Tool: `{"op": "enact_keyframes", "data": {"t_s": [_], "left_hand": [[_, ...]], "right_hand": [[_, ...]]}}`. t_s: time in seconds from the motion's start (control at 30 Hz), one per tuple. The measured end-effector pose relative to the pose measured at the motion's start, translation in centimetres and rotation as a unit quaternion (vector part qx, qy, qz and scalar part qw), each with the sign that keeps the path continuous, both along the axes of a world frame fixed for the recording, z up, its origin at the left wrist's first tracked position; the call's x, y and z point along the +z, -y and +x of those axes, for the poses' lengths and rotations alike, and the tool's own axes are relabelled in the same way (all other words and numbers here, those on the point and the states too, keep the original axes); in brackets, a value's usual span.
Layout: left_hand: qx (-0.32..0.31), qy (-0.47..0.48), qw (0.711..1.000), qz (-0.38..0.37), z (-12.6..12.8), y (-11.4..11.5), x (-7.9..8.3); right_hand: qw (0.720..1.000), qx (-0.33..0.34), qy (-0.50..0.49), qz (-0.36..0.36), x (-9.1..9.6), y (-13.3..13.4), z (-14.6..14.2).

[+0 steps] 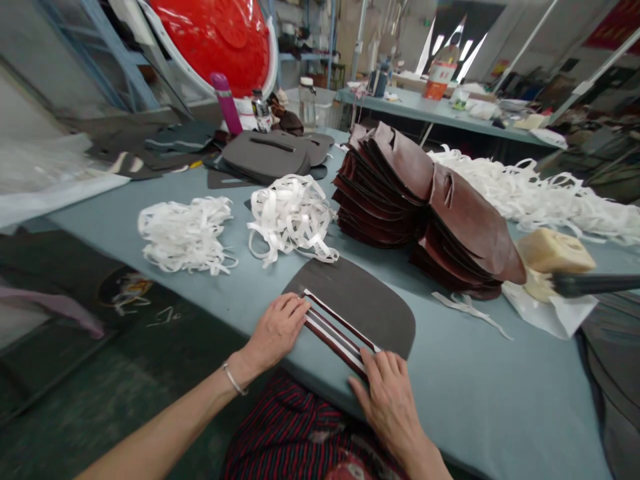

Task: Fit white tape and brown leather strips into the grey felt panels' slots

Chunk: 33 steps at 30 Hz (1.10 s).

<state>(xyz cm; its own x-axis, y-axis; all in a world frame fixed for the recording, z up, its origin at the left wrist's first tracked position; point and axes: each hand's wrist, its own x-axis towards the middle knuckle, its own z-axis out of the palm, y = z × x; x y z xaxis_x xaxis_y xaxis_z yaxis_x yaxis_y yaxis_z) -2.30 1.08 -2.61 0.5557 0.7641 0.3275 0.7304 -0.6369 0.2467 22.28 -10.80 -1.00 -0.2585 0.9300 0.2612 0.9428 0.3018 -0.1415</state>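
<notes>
The left hand is resting on one end of the white and maroon strips, its fingers lying flat and slightly spread, while the right hand is pressing on their other end, its fingers spread and pinching nothing. The strips are lying on a dark grey panel near the bench edge, with bundles of white strap and a stack of brown leather pieces lying just beyond it.
</notes>
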Motion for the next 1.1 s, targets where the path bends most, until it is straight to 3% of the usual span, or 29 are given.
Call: {"op": "enact_keyframes", "data": {"t_s": [0.3, 0.53, 0.73, 0.97, 1.1], "left_hand": [[-0.025, 0.013, 1.000, 0.009, -0.3, 0.2, 0.0], [-0.018, -0.008, 1.000, 0.009, -0.3, 0.0, 0.1], [-0.048, -0.041, 0.998, -0.001, -0.7, -0.1, 0.5], [-0.068, -0.058, 0.996, 0.027, -1.2, 0.4, 1.2], [-0.068, -0.043, 0.993, 0.089, -1.7, 0.2, -0.2]], "right_hand": [[0.994, 0.000, 0.071, 0.083, -1.8, 0.3, -0.3], [0.993, -0.007, 0.090, 0.072, -2.2, 0.3, -0.5], [0.991, 0.005, 0.105, 0.082, -1.8, 0.2, -0.9], [0.987, -0.018, 0.070, 0.145, -2.7, -0.8, -0.6], [0.972, -0.039, -0.020, 0.232, -3.3, -1.1, 0.6]]}}
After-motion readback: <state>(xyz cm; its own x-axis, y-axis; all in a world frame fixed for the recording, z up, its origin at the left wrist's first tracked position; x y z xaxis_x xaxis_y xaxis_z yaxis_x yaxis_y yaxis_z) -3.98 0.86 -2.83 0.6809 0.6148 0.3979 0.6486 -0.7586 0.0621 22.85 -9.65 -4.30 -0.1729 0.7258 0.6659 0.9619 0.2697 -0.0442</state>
